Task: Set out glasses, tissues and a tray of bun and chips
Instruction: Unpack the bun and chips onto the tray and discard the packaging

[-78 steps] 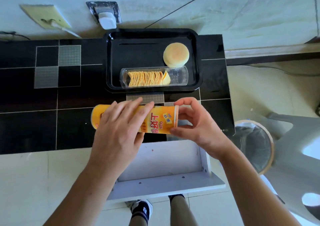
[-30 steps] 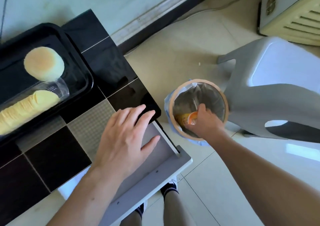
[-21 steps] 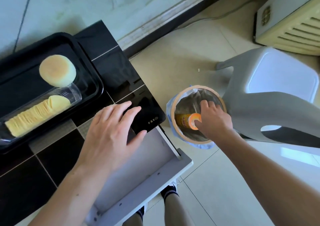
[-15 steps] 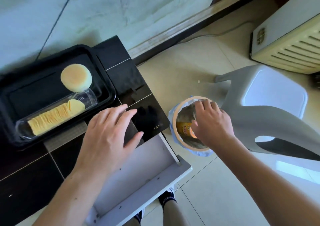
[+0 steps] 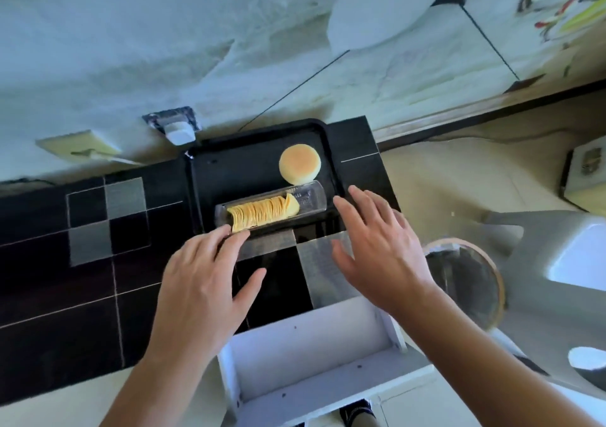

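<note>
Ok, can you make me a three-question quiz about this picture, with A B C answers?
1. Where is the bun?
A. in the drawer
B. on the black tray
C. in the bin

2. How many buns are there?
A. one
B. two
C. three

3. What are the left hand and right hand holding?
A. a can
B. a cup
C. nothing

Answers: B, the bun lies on the tray behind the chips; A, only one shows; C, both hands reach with spread fingers.

Pale marbled wall (image 5: 229, 49) fills upper frame; socket with white plug (image 5: 177, 130) upper left. Black tiled worktop (image 5: 82, 279) centre left. Beige floor (image 5: 459, 171), grey stool (image 5: 541, 246), lined bin (image 5: 465, 282) right. White open drawer (image 5: 311, 354) bottom centre.
</note>
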